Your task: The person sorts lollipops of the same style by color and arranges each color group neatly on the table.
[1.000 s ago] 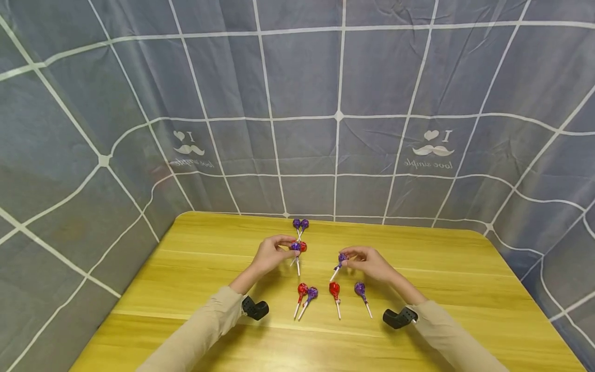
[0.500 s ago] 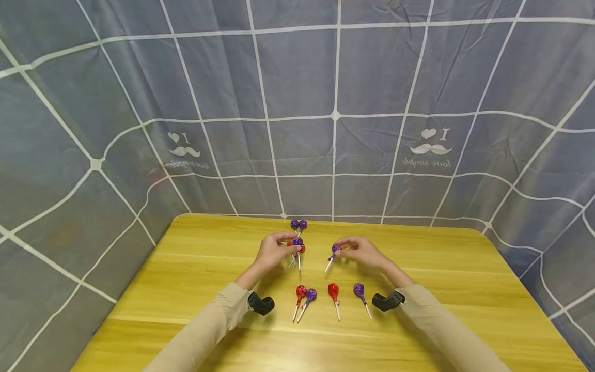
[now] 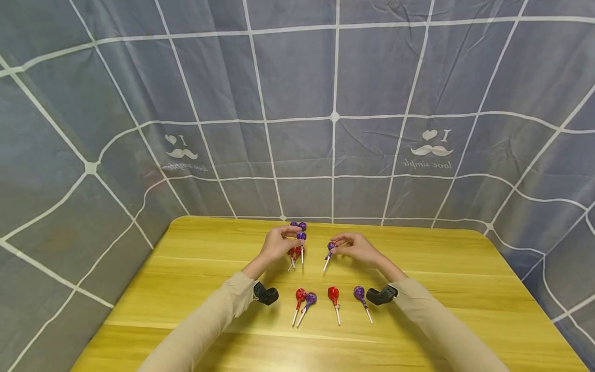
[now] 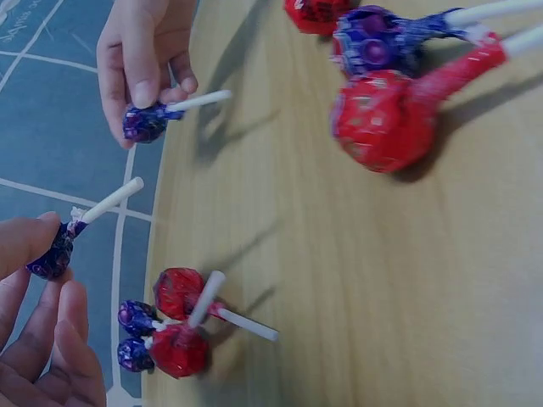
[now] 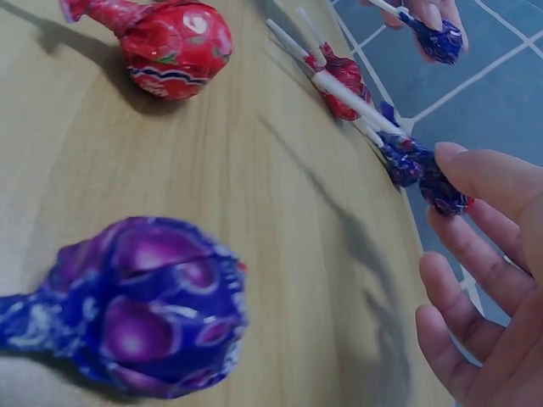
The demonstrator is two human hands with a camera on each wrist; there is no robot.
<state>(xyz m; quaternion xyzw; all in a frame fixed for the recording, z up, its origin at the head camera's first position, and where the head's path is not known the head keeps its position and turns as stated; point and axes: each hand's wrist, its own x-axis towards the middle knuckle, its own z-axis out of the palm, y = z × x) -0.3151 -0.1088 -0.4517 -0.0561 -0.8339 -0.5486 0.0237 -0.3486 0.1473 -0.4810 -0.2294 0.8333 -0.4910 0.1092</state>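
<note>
My left hand (image 3: 277,243) pinches a purple-wrapped lollipop (image 4: 53,254) by its head between thumb and fingers, its white stick pointing back toward me. It is over the far part of the table, by two crossed red lollipops (image 4: 180,349) and a pair of purple lollipops (image 4: 136,317) near the back edge. To the right, my right hand (image 3: 357,248) holds another purple lollipop (image 5: 441,191) between thumb and fingertips, stick slanting down toward me. In the head view, the left fingers partly cover the purple pair.
Nearer me on the yellow wooden table (image 3: 195,289) lie a red lollipop (image 3: 300,294) with a purple lollipop (image 3: 311,298) beside it, then a single red lollipop (image 3: 333,293) and a purple lollipop (image 3: 359,293). A grey checked curtain (image 3: 297,93) hangs behind the table.
My left hand has moved farther back with its purple lollipop, past the red pair. My right hand has shifted left and slightly back with its own. The front lollipops have stayed put.
</note>
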